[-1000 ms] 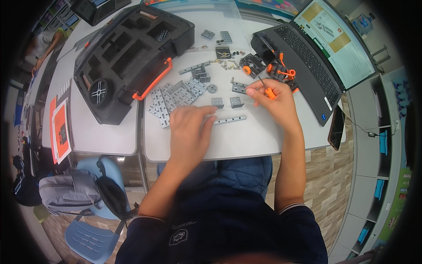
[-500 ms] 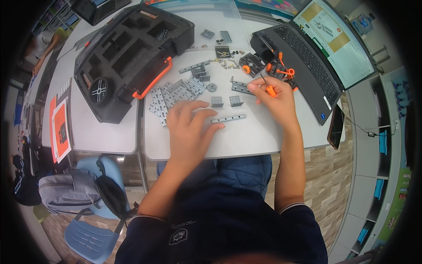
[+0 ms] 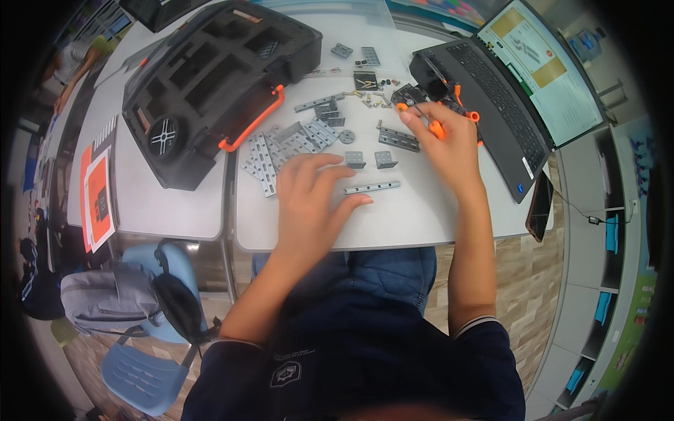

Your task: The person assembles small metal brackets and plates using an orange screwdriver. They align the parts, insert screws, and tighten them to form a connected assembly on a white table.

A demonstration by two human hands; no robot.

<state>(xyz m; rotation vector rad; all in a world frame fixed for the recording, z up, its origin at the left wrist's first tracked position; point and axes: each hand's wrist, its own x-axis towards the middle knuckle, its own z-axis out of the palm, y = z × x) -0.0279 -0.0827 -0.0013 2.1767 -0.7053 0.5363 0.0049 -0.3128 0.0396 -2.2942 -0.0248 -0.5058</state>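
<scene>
Over the table's right part, my right hand (image 3: 453,144) is closed on a screwdriver (image 3: 437,129) with an orange handle and a thin dark shaft. Just left of that hand lie grey slotted metal beams (image 3: 399,139). My left hand (image 3: 309,200) is open, fingers spread and curved, with its thumb close to a single grey metal bar (image 3: 372,187) lying on the white table. Beyond the bar stand two small angle brackets, a left one (image 3: 355,160) and a right one (image 3: 385,160). A round metal disc (image 3: 347,137) lies behind them, beside a pile of perforated metal plates (image 3: 291,146).
A black case (image 3: 210,77) with foam cutouts and an orange handle occupies the left. Small screws (image 3: 375,100) are scattered at the back. On the right are a laptop (image 3: 491,98), black-and-orange parts (image 3: 449,91) and a phone (image 3: 539,207) at the edge.
My right hand has moved slightly away from me and to the right with the screwdriver, uncovering more of the slotted beams. The whole view has shifted a little; my left hand stays by the bar.
</scene>
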